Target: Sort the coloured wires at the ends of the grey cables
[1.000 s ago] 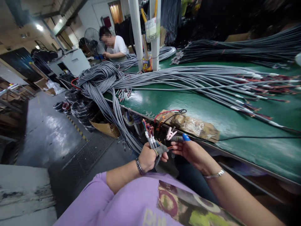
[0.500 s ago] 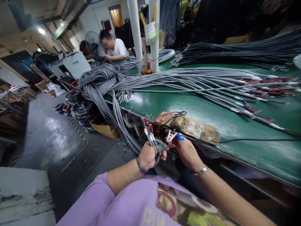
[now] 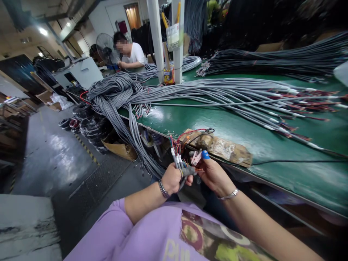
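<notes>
A long green mat-covered surface (image 3: 223,121) is stretching from the centre to the right edge of the frame. A thick heap of grey cables (image 3: 116,90) is lying across it and spilling over its left end toward the shiny grey workshop floor (image 3: 54,156). Darker cable bundles (image 3: 272,58) are lying at the upper right. A worn brown cardboard piece (image 3: 227,148) is resting at the near edge. Two white posts (image 3: 156,36) are rising at top centre. Behind them, at the upper left, a co-worker in a white shirt (image 3: 133,54) is sitting near a standing fan (image 3: 104,45).

In the lower centre, the left hand (image 3: 172,178) is clamping shut around a bundle of grey cable ends with coloured wire tips (image 3: 177,159), holding it upright just in front of the surface edge. The right hand (image 3: 214,174), wearing a blue fingertip cover (image 3: 205,154), is curling its fingers in at the wire tips, touching a small pink clip (image 3: 196,157); I cannot tell whether it is gripping anything.

A second ago the right hand was lying lower and further right, fingers spread, apart from the bundle; it is now pressing in beside the left hand.
</notes>
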The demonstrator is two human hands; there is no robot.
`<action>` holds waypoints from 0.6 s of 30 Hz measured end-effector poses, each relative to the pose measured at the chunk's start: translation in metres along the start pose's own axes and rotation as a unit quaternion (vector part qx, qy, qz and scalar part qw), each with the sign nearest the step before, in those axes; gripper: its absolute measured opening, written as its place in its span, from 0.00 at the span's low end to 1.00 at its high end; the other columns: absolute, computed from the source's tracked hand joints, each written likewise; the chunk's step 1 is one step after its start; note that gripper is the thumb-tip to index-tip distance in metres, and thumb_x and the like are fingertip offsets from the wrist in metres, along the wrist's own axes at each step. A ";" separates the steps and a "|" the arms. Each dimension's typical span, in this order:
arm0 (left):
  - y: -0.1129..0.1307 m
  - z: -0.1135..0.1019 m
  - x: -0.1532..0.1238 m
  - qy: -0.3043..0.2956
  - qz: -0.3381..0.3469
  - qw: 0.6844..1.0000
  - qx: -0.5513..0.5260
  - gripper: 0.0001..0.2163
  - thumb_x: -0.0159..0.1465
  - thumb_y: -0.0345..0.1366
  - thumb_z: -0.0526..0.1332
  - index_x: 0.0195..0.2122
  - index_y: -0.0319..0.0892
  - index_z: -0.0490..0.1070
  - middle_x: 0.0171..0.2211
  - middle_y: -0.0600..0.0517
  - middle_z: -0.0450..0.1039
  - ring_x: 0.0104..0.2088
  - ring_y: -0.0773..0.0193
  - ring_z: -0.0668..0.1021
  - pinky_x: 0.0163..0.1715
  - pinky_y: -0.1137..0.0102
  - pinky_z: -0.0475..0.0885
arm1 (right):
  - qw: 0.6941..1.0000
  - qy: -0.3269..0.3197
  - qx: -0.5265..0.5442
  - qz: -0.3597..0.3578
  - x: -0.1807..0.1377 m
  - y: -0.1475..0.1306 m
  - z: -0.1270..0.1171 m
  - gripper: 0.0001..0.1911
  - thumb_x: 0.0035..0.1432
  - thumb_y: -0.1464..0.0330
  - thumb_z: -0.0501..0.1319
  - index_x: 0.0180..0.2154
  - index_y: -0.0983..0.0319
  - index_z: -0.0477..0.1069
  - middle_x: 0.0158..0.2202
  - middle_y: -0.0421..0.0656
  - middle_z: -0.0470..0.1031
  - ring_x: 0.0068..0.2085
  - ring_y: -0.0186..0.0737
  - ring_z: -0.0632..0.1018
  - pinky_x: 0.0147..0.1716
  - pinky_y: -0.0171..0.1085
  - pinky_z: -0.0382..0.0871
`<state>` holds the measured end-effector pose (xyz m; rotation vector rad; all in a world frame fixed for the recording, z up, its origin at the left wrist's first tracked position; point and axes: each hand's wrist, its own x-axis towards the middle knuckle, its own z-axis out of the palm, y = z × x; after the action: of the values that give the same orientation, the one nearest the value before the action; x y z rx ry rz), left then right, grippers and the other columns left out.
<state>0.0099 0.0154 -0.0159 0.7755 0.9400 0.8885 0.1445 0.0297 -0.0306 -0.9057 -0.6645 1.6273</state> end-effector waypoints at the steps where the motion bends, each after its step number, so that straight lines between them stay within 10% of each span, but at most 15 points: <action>1: 0.000 0.000 -0.001 0.004 0.002 1.000 0.001 0.21 0.41 0.48 0.73 0.22 0.36 0.69 0.13 0.54 0.67 0.13 0.71 0.67 0.14 0.74 0.62 | 1.000 -0.003 -0.001 0.002 -0.001 0.000 -0.001 0.25 0.49 0.44 0.63 0.29 0.61 0.72 0.25 0.41 0.72 0.25 0.36 0.70 0.25 0.36 0.67; 9: -0.005 -0.004 -0.019 0.012 0.016 0.999 0.043 0.23 0.42 0.52 0.72 0.20 0.36 0.69 0.13 0.53 0.67 0.13 0.72 0.67 0.15 0.74 0.64 | 0.980 -0.103 -0.072 0.152 -0.016 -0.011 -0.020 0.25 0.43 0.46 0.69 0.27 0.62 0.72 0.27 0.43 0.74 0.26 0.35 0.73 0.28 0.36 0.69; 18: -0.012 -0.009 -0.023 -0.069 -0.057 0.980 0.177 0.20 0.43 0.49 0.72 0.20 0.36 0.70 0.16 0.50 0.71 0.17 0.68 0.72 0.20 0.72 0.69 | 0.921 -0.189 -0.339 0.027 -0.025 -0.015 -0.009 0.19 0.46 0.53 0.69 0.25 0.62 0.72 0.22 0.39 0.74 0.24 0.34 0.69 0.27 0.35 0.64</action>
<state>-0.0018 -0.0084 -0.0221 1.0625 1.0202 0.5653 0.1633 0.0089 -0.0180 -1.1021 -1.5507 1.6550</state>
